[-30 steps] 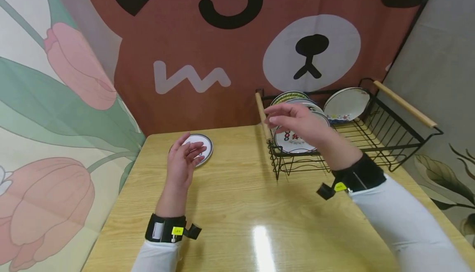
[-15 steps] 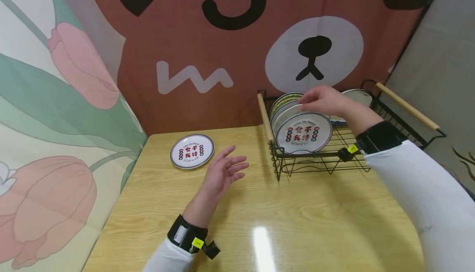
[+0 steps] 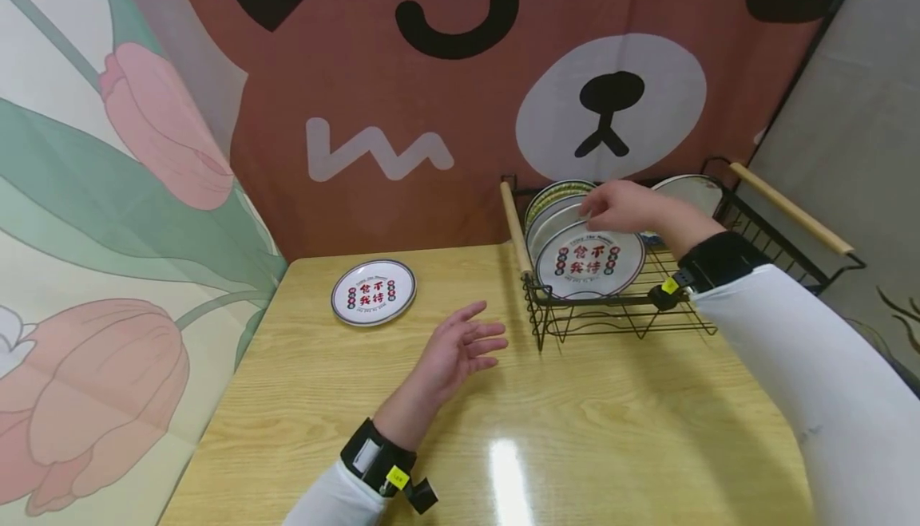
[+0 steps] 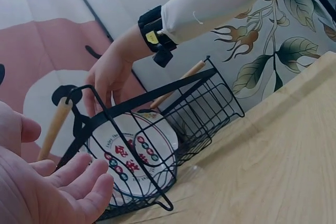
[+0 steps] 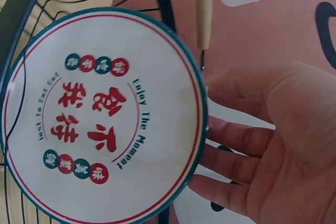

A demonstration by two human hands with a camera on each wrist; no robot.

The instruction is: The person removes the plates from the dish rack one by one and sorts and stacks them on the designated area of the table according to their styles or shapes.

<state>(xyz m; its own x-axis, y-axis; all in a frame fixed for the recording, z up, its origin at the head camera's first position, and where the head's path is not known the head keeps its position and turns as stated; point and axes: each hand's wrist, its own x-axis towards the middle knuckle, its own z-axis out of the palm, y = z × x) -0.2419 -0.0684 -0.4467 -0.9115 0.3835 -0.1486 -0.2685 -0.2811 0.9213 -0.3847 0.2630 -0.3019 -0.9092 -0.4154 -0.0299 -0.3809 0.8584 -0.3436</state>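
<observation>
At the left end of the black wire rack with wooden handles, a round white plate with red lettering leans foremost of several. I find my right hand at its upper rim; whether that grip is clamped, I cannot tell. My left hand holds nothing, fingers apart, above the pale wooden desk. I judge the step as securing this plate; the next move calls for a firm rim pinch.

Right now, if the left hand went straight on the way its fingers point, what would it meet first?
Most likely the near left corner of the black wire rack; the left hand points that way. Its height is unclear, so it might pass above.
</observation>
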